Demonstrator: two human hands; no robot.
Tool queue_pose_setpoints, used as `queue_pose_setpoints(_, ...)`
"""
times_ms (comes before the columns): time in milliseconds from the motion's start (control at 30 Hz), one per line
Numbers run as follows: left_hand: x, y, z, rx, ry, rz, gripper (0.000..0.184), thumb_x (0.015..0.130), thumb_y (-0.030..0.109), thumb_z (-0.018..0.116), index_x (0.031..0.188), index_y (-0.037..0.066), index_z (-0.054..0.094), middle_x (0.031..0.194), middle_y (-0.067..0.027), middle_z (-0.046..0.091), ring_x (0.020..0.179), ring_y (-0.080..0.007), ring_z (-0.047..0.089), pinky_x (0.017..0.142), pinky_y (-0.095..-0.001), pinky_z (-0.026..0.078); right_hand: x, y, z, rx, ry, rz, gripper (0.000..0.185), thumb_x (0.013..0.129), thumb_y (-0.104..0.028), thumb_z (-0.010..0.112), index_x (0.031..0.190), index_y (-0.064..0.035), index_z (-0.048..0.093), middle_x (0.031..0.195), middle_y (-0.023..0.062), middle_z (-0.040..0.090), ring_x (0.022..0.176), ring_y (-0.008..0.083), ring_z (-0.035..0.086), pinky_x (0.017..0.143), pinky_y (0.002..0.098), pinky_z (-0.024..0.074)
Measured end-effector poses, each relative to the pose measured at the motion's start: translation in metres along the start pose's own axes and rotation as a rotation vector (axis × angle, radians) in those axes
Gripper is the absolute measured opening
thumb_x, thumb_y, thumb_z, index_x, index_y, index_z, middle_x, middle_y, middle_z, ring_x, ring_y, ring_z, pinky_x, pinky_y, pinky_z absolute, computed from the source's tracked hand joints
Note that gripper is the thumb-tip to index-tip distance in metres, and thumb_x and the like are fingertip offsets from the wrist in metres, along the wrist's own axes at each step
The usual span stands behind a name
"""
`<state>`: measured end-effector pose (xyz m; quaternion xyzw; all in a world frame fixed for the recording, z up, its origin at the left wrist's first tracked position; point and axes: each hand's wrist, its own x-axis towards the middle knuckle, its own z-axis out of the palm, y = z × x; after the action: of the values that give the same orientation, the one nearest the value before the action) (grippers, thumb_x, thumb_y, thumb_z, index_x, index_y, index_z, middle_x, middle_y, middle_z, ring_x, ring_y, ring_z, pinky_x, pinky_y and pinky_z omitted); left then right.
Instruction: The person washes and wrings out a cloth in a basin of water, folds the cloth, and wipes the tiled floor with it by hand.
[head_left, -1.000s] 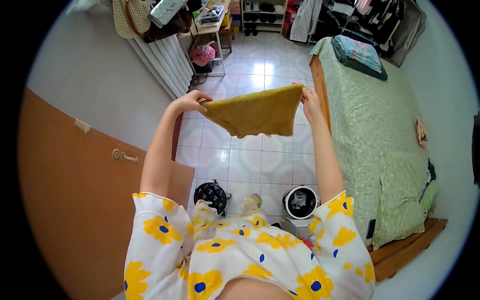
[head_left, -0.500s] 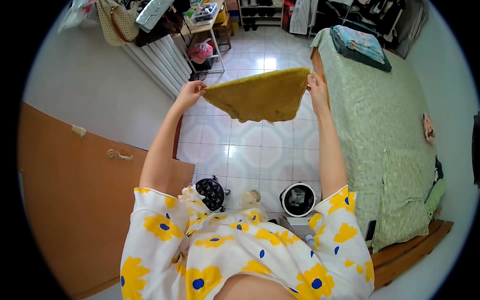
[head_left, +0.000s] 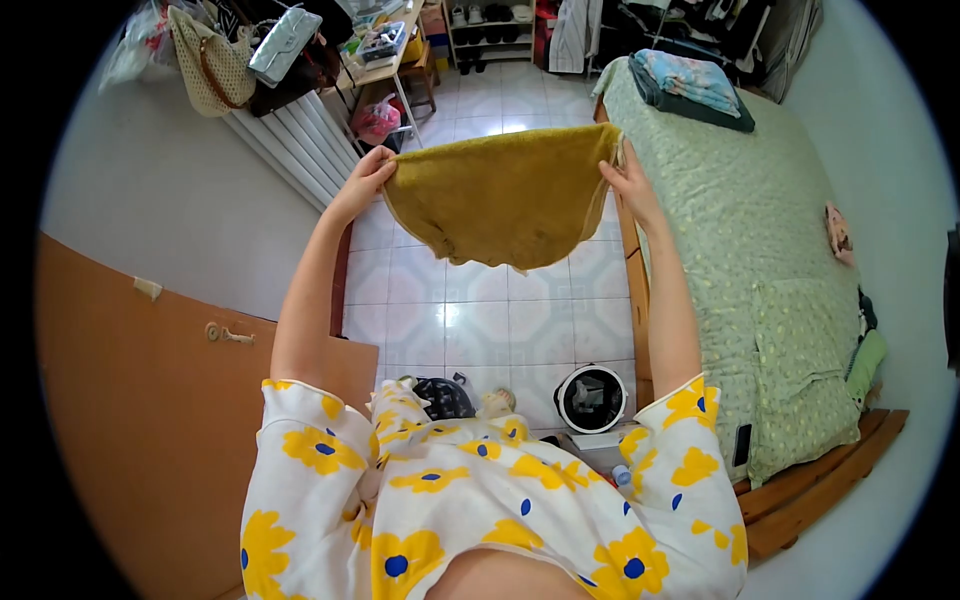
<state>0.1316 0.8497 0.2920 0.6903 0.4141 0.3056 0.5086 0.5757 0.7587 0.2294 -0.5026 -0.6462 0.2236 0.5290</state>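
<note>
A mustard-yellow towel (head_left: 495,195) hangs stretched out in front of me, above the tiled floor. Its top edge runs nearly level, and its lower edge curves down with a wavy hem. My left hand (head_left: 368,178) is closed on its upper left corner, pinching it between thumb and fingers. At the upper right corner my right hand (head_left: 630,182) grips the cloth, thumb on the near side and some fingers hidden behind it. Both arms reach forward at about the same height.
A bed with a green cover (head_left: 740,230) runs along the right, with folded bedding (head_left: 690,85) and a phone (head_left: 742,445) on it. A wooden door (head_left: 150,420) stands left. Near my feet are a round bin (head_left: 590,398) and a dark patterned stool (head_left: 445,398).
The towel now hangs lower and fuller, showing more of its face. My right hand's thumb has come round onto the cloth's near side. The view has shifted slightly.
</note>
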Motion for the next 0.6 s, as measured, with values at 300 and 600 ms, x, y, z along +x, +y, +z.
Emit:
queue_pose_setpoints(300, 0.024, -0.039, 0.064, -0.441, 0.156, -0.319, 0.021, 0.091, 0.025, 0.051, 0.102, 0.007, 0.054, 0.091, -0.0067, 0.058, 0.078, -0.0193, 0.060, 0.067, -0.0386, 0.053, -0.003, -0.060, 0.108, -0.481, 0.106, 0.081, 0.057, 0.076, 0.001, 0.051, 0.131, -0.0066, 0.036, 0.123, 0.0241, 0.037, 0.093, 0.0440, 0.055, 0.081, 0.0441, 0.0472)
queue_pose_setpoints(600, 0.037, -0.082, 0.070, -0.866, -0.243, -0.368, 0.026, 0.091, 0.030, 0.052, 0.101, 0.006, 0.056, 0.086, -0.0040, 0.060, 0.074, -0.0136, 0.057, 0.069, -0.0318, 0.048, -0.030, -0.101, 0.253, -0.377, -0.131, -0.010, 0.043, 0.077, 0.006, 0.050, 0.117, -0.0075, 0.051, 0.126, 0.0192, 0.037, 0.107, 0.0368, 0.050, 0.088, 0.0399, 0.0459)
